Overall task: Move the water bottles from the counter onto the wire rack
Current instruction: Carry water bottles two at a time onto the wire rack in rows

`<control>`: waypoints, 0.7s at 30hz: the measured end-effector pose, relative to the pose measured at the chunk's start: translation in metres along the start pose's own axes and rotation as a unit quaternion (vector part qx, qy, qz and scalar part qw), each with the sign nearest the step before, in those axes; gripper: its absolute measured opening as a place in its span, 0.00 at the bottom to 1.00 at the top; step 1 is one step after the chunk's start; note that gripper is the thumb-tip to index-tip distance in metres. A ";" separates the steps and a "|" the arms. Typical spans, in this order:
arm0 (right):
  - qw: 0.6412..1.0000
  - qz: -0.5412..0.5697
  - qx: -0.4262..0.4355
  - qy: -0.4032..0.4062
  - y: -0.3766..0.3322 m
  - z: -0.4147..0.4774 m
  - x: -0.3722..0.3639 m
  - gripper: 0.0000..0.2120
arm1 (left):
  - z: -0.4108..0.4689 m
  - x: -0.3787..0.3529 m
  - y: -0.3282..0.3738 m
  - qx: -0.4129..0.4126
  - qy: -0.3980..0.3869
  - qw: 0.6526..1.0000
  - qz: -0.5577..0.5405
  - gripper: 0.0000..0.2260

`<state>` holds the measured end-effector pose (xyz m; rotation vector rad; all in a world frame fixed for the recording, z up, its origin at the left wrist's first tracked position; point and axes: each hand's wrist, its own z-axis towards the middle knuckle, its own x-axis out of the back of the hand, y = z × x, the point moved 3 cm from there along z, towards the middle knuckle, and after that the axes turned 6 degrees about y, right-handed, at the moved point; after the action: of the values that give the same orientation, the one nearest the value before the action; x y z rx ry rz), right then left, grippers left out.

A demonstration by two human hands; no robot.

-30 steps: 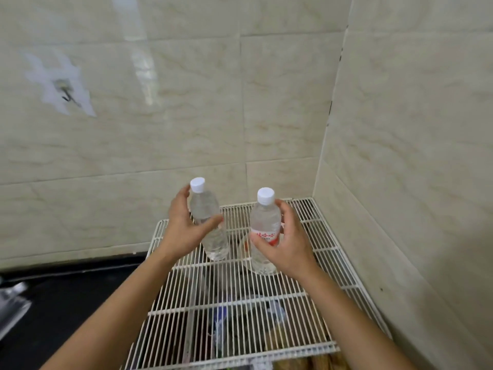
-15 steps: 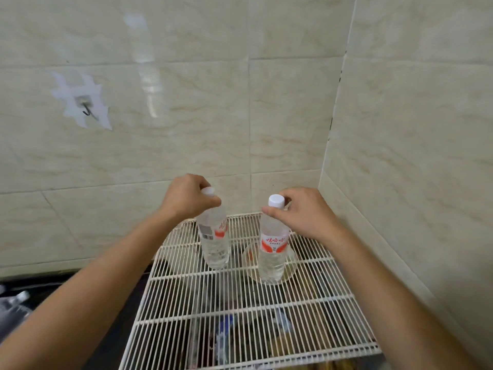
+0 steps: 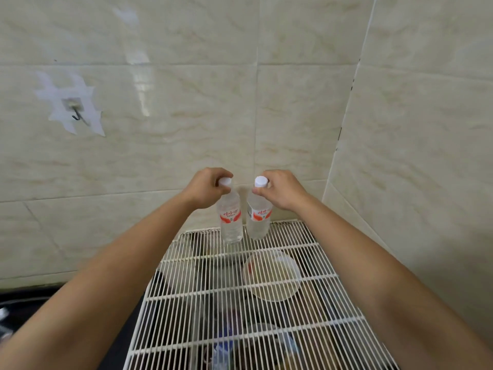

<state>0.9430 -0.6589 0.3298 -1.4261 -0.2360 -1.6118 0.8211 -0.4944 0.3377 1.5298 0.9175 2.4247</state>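
We see two clear water bottles standing upright, side by side and just apart, at the back edge of the white wire rack (image 3: 266, 303) near the tiled wall. The left bottle (image 3: 231, 217) and the right bottle (image 3: 258, 216) each carry a white cap and a red-and-white label, and each is gripped at the neck.

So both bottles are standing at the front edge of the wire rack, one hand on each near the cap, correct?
Not the front edge. The head view shows both bottles at the back of the rack, near the wall, the left hand and right hand gripping near the caps.
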 end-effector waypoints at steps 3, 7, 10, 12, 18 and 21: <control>0.999 0.029 -0.018 0.000 0.002 0.019 -0.010 0.15 | 0.015 -0.006 -0.008 0.014 0.007 0.999 -0.030 0.18; 0.997 0.060 -0.049 0.016 0.007 0.022 -0.020 0.20 | 0.023 -0.013 -0.021 0.037 0.019 0.994 -0.101 0.19; 0.996 0.069 -0.040 0.035 0.009 0.017 -0.028 0.23 | 0.025 -0.021 -0.024 0.042 0.003 0.986 -0.159 0.18; 0.997 0.043 -0.023 0.060 0.007 0.014 -0.030 0.23 | 0.025 -0.024 -0.023 0.044 -0.003 0.981 -0.188 0.17; 0.999 -0.001 0.001 0.033 -0.001 0.028 -0.024 0.18 | 0.023 -0.028 -0.030 0.021 0.032 0.982 -0.183 0.18; 1.000 0.000 0.005 0.013 -0.003 0.037 -0.018 0.15 | 0.026 -0.026 -0.037 0.028 0.032 0.983 -0.179 0.19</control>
<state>0.9640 -0.6232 0.3274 -1.3972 -0.2293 -1.6268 0.8486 -0.4644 0.3047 1.1836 1.1680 2.2161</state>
